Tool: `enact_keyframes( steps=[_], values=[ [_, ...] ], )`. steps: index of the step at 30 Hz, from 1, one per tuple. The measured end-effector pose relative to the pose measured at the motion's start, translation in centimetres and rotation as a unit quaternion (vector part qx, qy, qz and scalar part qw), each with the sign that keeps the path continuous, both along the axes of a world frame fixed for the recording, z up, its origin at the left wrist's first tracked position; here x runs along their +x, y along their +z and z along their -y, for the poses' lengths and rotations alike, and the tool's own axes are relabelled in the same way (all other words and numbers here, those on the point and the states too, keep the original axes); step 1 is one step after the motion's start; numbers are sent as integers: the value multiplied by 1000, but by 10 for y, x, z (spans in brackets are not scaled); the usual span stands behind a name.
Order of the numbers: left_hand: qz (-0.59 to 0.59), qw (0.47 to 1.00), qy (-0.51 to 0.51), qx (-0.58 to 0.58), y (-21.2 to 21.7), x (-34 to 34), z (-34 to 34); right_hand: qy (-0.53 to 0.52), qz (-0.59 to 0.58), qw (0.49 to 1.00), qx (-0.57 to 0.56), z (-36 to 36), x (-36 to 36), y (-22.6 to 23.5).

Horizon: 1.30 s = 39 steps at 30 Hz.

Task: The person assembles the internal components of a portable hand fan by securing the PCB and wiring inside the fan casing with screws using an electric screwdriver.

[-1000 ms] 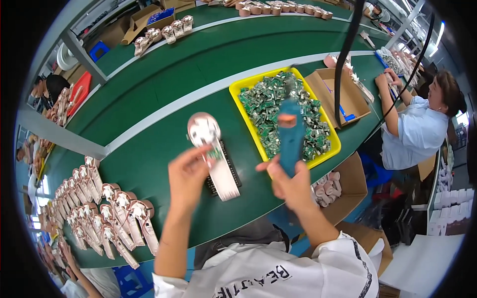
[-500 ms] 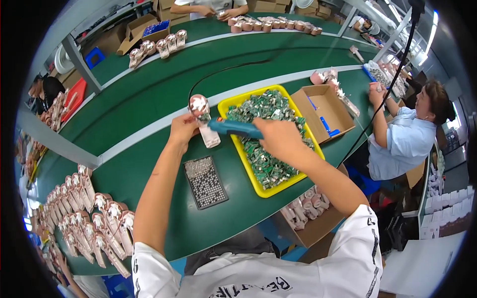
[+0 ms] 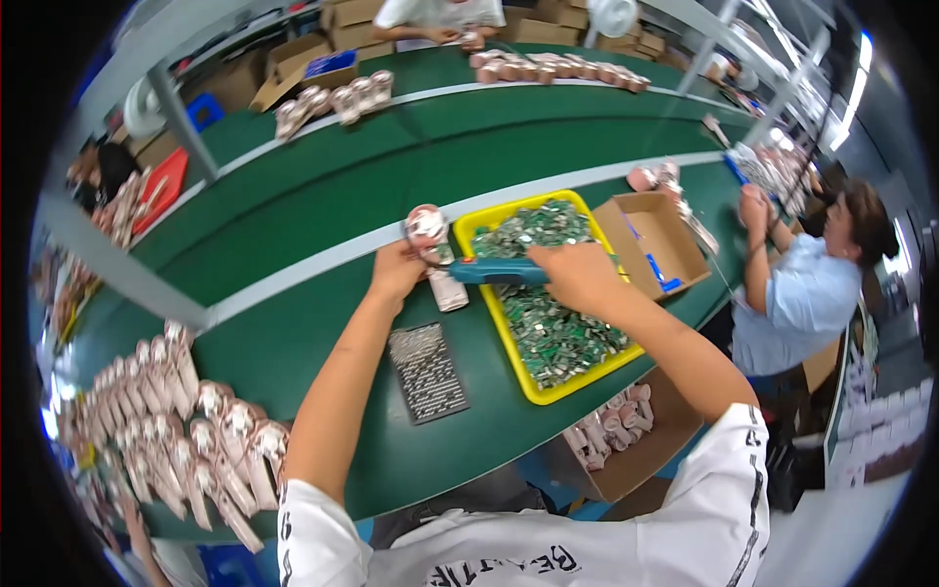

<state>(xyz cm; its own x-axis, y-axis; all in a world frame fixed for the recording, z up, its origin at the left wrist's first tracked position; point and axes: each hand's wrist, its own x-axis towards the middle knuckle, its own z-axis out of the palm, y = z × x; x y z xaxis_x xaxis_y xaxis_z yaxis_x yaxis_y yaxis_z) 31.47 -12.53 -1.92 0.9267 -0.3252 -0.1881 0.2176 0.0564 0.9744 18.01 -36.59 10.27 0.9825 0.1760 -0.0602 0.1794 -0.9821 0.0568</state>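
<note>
My left hand is closed on the side of a pink housing, which has a round head and a flat handle. White parts show inside the round head. In my right hand is a teal electric screwdriver, lying nearly level, its front end over the housing just below the head. Blur hides whether the tip touches it. Right of the housing stands a yellow tray heaped with green circuit boards. Nearer to me lies a dark tray of small metal parts in rows.
Many similar pink housings lie at the left. An open cardboard box holding blue pieces adjoins the yellow tray; another box of pink parts sits below the table edge. A co-worker sits at the right. A metal rail crosses the green table.
The whole scene has shifted right and slightly down as my head moved, with more blur. Both hands keep hold of the housing and the screwdriver, in nearly the same arrangement.
</note>
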Motion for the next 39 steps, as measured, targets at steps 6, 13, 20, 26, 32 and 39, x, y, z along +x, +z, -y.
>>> enact_keyframes(
  steps=[6, 13, 20, 26, 32, 39],
  values=[
    [23, 1000, -15, -7, -7, 5, 4, 16, 17, 982, 185, 12, -2, 5],
    [200, 936, 1, 288, 34, -21, -13, -52, 39, 870, 489, -20, -25, 10],
    [103, 967, -165, -164, 94, -184, -61, -170, -75, 682, 707, -95, -96, -5],
    [16, 970, -68, -231, 62, -219, -88, -148, -118, 568, 801, -137, -119, -35],
    [-10, 974, -87, -210, 61, -233, -115, -168, -195, 513, 819, -155, -128, -39],
    [-22, 965, -83, -247, 52, -249, -136, -179, -225, 522, 803, -173, -139, -43]
  ],
)
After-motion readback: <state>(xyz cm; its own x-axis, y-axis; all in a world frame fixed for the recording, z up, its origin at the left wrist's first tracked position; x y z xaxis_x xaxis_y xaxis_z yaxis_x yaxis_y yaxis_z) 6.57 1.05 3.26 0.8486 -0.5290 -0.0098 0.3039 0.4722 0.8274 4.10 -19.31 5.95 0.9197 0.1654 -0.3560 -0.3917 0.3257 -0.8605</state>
